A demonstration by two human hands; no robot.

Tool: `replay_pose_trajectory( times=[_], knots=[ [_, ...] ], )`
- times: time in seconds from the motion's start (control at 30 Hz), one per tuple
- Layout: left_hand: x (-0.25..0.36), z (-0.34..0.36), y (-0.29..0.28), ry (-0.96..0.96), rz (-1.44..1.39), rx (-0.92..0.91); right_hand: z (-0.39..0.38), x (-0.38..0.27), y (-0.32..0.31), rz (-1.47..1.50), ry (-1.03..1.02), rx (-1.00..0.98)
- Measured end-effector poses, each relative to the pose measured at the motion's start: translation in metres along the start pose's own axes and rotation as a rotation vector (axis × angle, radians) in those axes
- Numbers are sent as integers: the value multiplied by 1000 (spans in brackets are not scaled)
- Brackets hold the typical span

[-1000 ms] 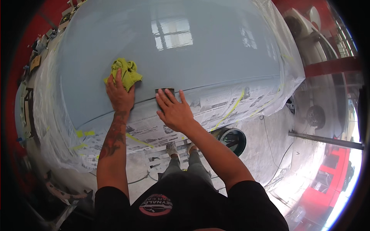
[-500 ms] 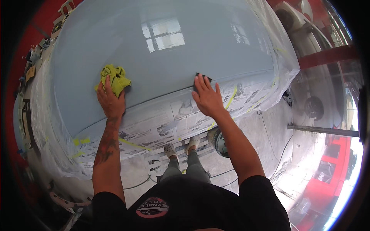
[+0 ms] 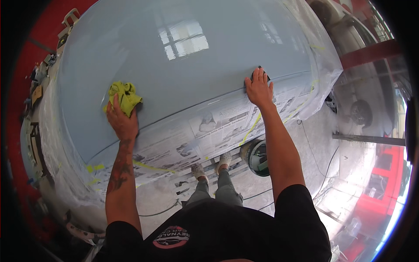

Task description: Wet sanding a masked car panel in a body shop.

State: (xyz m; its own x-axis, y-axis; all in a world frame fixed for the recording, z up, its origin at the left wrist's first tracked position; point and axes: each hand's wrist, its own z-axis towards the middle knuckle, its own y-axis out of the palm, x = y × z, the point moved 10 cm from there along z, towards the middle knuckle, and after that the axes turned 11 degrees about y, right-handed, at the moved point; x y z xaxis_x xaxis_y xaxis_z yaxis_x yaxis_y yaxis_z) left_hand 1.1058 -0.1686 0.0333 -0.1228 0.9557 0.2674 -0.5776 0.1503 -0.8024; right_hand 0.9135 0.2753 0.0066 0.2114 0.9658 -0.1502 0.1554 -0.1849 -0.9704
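Note:
A broad, glossy blue-grey car panel stretches out in front of me, wet-looking and reflecting a window. My left hand rests on it near the left, fingers closed over a crumpled yellow-green cloth. Toward the right, by the panel's near edge, my right hand lies with fingers nearly straight over a small dark piece of sandpaper. Most of the sandpaper is hidden beneath the fingers. Masking newspaper hangs from the near edge, fixed with yellow tape.
Clear plastic sheeting drapes the panel's sides. A bucket stands on the floor by my feet, near a slatted pallet. A cable runs over the floor. Farther right, a car shows behind plastic.
My right hand has slid right along the near edge with the sandpaper. My left hand and the cloth have shifted slightly toward me and left.

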Motion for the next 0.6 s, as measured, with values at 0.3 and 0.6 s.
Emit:
replay_pose_trajectory(
  times=[0.3,0.6],
  knots=[
    [-9,1,-3,1,36,3,-203,-251,88,72,-746,-39],
    [13,10,3,-40,-58,-9,104,32,16,-94,-162,424]
  ],
)
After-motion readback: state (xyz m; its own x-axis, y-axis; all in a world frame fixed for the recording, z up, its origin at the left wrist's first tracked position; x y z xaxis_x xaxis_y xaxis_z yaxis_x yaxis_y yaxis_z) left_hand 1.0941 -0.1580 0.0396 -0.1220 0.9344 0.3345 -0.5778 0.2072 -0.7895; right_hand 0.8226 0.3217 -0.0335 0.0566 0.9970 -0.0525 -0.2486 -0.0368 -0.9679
